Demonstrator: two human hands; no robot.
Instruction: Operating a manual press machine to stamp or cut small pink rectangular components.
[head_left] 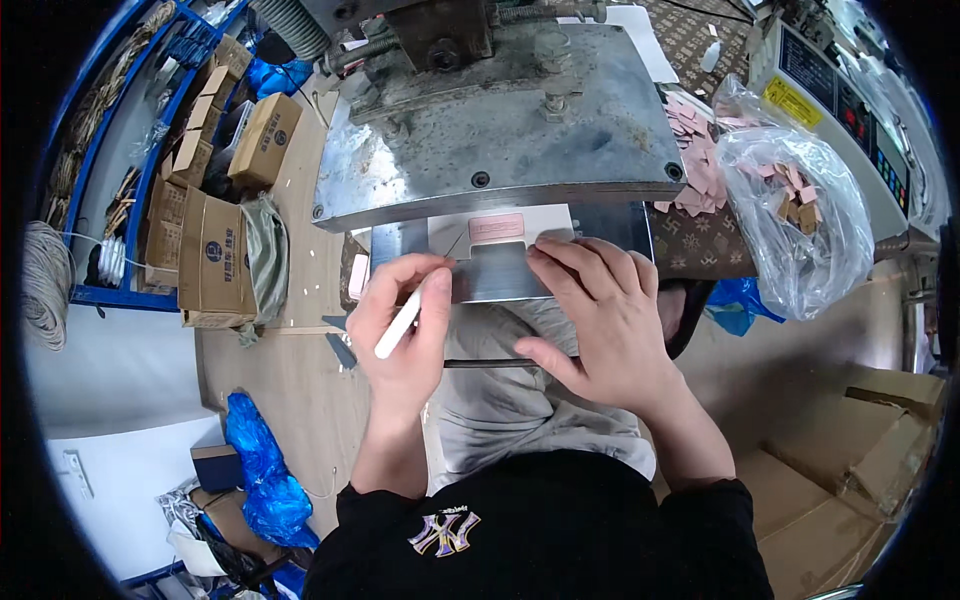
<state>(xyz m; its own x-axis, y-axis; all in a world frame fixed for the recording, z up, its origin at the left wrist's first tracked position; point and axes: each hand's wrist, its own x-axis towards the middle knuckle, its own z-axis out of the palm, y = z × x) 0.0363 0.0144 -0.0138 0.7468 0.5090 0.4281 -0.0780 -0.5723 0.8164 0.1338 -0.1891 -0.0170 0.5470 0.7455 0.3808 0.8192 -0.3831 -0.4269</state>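
Left hand (405, 325) is gripping a white stick tool (403, 318), fingers curled closed around it, its far tip hidden in the fingers and the near end sticking out toward the person. Right hand (600, 305) is lying flat, fingers spread and clamped on nothing, fingertips pressing the metal plate (500, 272). The pink label (496, 227) is sitting on the white sheet (545, 222) at the far edge of the plate, just beyond both hands, slightly nearer the right fingertips, touching neither hand. The big steel press head (500, 130) is hanging right over it. A clear bag of pink pieces (800, 215) is sitting to the right, with loose pink pieces (700, 150) piling up beside the press. Cardboard boxes (215, 255) are standing far left by blue shelving (150, 150), and blue plastic bags (262, 480) are lying on the floor near left.
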